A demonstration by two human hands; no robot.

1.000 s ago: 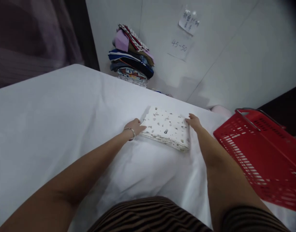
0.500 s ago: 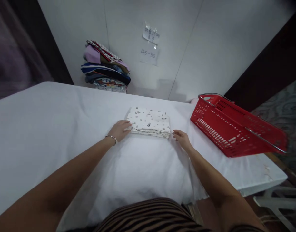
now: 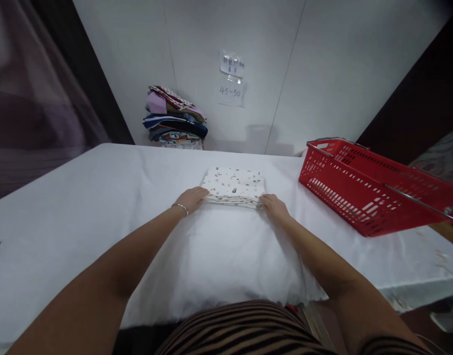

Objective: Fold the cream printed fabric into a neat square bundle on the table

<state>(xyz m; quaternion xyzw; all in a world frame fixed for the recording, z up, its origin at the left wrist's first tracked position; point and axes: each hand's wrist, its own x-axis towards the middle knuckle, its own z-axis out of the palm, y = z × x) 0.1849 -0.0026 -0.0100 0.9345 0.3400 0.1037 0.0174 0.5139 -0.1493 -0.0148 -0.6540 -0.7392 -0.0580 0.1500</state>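
A folded white cloth (image 3: 234,183) with a small scattered print lies flat on the white-covered table (image 3: 89,197), its layered folds facing me. My left hand (image 3: 194,199) holds its near left corner, with a bracelet on the wrist. At the near right corner, the fingers of my right hand (image 3: 275,207) are closed on the layered edge. The undersides of both hands, thumbs included, are mostly hidden.
A red plastic basket (image 3: 354,185) with metal handles stands on the table to the right. Against the back wall rises a stack of folded fabrics (image 3: 176,118). Above the table, paper signs (image 3: 231,92) hang on the wall, one reading "45-50".
My right hand has moved in from just beside the cloth and now grips its right corner. My left hand stays at the left corner. The camera view has shifted slightly.
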